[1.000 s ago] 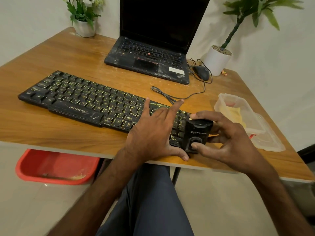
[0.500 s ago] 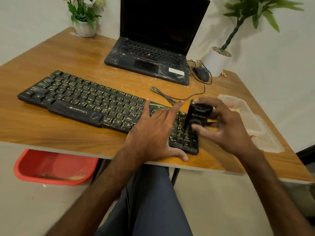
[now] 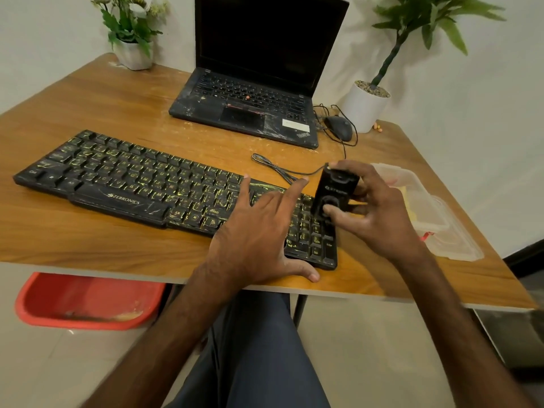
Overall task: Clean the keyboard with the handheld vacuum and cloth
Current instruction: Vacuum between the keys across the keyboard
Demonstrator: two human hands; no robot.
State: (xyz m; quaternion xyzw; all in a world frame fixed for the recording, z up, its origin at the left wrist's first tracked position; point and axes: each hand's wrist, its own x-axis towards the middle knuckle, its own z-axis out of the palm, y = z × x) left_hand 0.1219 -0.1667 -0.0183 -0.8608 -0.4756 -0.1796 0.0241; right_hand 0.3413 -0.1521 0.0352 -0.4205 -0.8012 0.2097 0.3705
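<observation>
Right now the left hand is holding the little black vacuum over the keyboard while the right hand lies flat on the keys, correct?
Not quite: the hands are swapped. The head view shows the right hand gripping the little black vacuum over the keyboard, at its right end, while the left hand lies flat on the keys.

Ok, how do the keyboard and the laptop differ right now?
The keyboard lies flat near the front edge, keys streaked yellow; the laptop stands open farther back, its screen dark. The left hand rests on the keyboard while the right hand holds the vacuum over its right end; nothing touches the laptop. Both are black and look dirty.
</observation>
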